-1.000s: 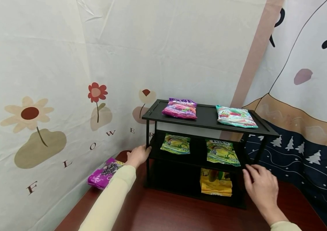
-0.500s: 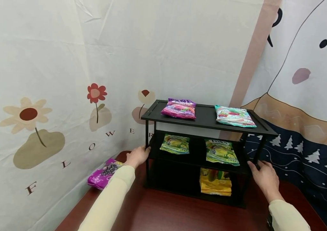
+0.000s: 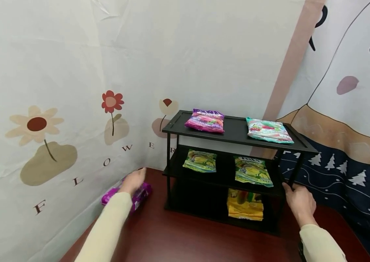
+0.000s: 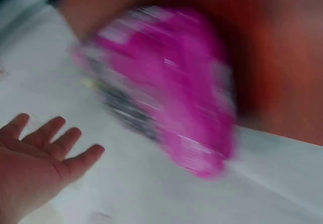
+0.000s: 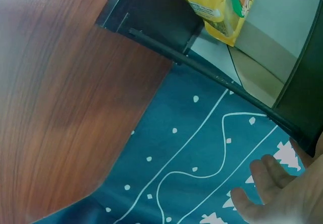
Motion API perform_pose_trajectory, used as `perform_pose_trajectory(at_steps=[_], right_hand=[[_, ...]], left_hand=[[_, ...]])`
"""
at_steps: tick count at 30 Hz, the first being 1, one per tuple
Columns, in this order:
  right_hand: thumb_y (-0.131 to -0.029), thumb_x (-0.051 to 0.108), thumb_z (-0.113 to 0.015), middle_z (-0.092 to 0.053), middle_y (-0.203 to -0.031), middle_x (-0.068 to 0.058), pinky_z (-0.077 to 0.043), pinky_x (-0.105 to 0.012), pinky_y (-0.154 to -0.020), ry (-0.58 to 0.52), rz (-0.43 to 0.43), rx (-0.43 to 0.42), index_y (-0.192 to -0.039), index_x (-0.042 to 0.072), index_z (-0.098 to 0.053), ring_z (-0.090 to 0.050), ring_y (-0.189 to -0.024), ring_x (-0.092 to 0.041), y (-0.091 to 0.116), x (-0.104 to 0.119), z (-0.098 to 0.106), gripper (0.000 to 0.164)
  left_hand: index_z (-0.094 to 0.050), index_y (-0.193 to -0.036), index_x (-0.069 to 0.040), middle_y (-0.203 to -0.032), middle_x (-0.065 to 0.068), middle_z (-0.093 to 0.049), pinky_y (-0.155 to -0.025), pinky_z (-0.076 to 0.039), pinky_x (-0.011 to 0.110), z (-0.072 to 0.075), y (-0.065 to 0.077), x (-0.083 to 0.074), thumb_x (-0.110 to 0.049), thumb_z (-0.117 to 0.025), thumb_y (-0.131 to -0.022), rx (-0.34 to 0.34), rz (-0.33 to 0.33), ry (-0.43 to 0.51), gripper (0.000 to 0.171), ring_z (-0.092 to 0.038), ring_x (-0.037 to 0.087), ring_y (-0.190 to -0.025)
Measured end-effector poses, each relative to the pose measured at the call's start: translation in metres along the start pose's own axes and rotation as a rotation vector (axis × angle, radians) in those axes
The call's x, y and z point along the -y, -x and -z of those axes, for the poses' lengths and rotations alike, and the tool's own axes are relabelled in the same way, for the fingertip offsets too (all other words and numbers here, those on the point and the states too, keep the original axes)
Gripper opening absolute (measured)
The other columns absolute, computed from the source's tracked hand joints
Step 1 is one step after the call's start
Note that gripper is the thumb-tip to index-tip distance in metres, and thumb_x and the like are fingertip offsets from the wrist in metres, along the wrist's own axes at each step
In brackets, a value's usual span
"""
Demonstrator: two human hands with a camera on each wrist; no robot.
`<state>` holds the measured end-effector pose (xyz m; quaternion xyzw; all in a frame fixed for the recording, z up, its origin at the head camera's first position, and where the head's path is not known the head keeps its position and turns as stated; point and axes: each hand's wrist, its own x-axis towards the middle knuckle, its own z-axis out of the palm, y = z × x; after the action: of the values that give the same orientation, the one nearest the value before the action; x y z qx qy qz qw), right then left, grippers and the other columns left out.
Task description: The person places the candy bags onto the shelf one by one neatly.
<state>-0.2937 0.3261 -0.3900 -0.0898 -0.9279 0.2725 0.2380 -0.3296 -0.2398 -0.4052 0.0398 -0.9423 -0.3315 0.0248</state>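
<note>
My left hand (image 3: 134,181) is over the purple candy bag (image 3: 141,194) at the table's left edge, by the wall. In the left wrist view its fingers (image 4: 65,141) are spread, and a gap shows between them and the blurred bag. My right hand (image 3: 301,200) holds the black three-tier shelf rack (image 3: 234,130) at its right front post, level with the middle shelf. The right wrist view shows thumb and index finger at the post, the other fingers (image 5: 270,176) loose. A pink-purple candy bag (image 3: 206,120) and a teal-white one (image 3: 268,131) lie on top.
Two green candy bags (image 3: 200,161) (image 3: 253,171) lie on the middle shelf. A yellow bag (image 3: 245,205) stands on the bottom shelf. The reddish-brown table (image 3: 185,240) reaches forward of the rack. Printed cloth (image 3: 204,54) hangs close behind and at both sides.
My left hand has let go of the rack's left post and moved left over the purple bag, which has turned. My right hand has reached the right post and taken hold.
</note>
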Motion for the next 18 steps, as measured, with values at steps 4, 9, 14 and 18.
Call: perform_pose_trajectory(at_steps=[4,9,14,18], right_hand=[[-0.102,0.04,-0.052,-0.044,-0.058,-0.006,-0.033,-0.038,-0.054,-0.005,0.001,0.003,-0.062,0.01,-0.051,-0.049,-0.06,-0.028,-0.001,0.002,-0.001,0.051],[-0.103,0.04,-0.051,-0.045,-0.059,-0.006,-0.033,-0.039,-0.054,-0.001,0.011,-0.005,-0.063,0.009,-0.052,-0.049,-0.06,-0.027,-0.003,0.003,0.0,0.05],[-0.103,0.04,-0.05,-0.048,-0.062,-0.009,-0.036,-0.043,-0.056,0.001,0.009,-0.004,-0.065,0.008,-0.053,-0.051,-0.062,-0.03,-0.005,0.005,0.002,0.05],[-0.103,0.041,-0.05,-0.05,-0.065,-0.011,-0.038,-0.047,-0.059,0.003,-0.003,-0.003,-0.067,0.008,-0.054,-0.054,-0.067,-0.034,-0.005,0.004,0.003,0.049]], left_hand=[[-0.042,-0.144,0.008,-0.138,0.037,-0.046,-0.098,-0.033,0.072,0.003,-0.003,0.062,-0.032,-0.043,-0.102,-0.103,0.039,-0.189,0.058,-0.043,0.06,-0.123],[-0.038,-0.144,0.01,-0.137,0.042,-0.042,-0.095,-0.031,0.075,0.003,0.011,0.086,-0.038,-0.053,-0.099,-0.07,0.155,-0.248,0.067,-0.04,0.063,-0.12],[-0.032,-0.14,0.019,-0.133,0.048,-0.036,-0.096,-0.029,0.075,-0.006,0.008,0.103,-0.052,-0.063,-0.092,-0.047,0.192,-0.196,0.091,-0.034,0.064,-0.123],[-0.048,-0.125,0.022,-0.124,0.041,-0.05,-0.1,-0.037,0.063,0.019,0.045,0.06,-0.067,-0.069,-0.08,-0.037,0.059,-0.185,0.102,-0.043,0.058,-0.116]])
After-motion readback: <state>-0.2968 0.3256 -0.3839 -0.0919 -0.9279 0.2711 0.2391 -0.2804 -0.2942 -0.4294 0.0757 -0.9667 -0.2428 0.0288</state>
